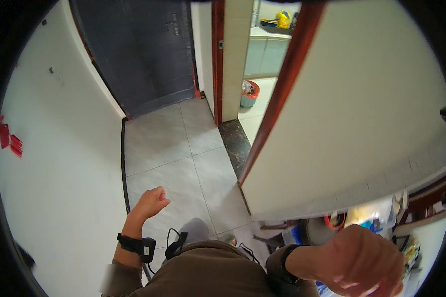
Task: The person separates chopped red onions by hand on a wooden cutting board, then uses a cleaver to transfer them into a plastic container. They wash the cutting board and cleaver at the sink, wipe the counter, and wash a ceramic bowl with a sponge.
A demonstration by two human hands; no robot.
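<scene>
Left hand (151,202) clenched in loose fist above tiled floor (166,136), nothing visible in it. Right hand (359,260), near right, blurred, fingers curled; cannot tell if it grips anything. Nearest thing, red-rimmed round container (328,223), lies just beyond right hand in view. No finished step shows; handling of container apparently all left. Dark door (136,54), far left, closed.

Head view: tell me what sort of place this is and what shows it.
Probably a home's entrance hallway: a dark grey door stands at the far end, and through the opening with the reddish-brown door frame, pale green base cabinets suggest a kitchen.
</scene>
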